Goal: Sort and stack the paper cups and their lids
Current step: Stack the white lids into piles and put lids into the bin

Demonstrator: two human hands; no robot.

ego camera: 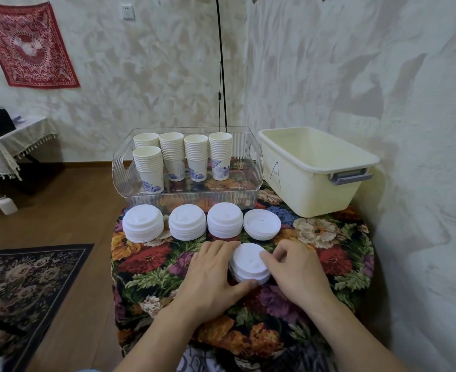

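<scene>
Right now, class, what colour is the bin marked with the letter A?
Cream, or pale yellow, with a grey handle; the bin shows best in the head view.

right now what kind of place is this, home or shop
Most likely a room in a home: a red patterned wall hanging, a floral rug on wood flooring, and a small table under a flowered cloth.
</scene>
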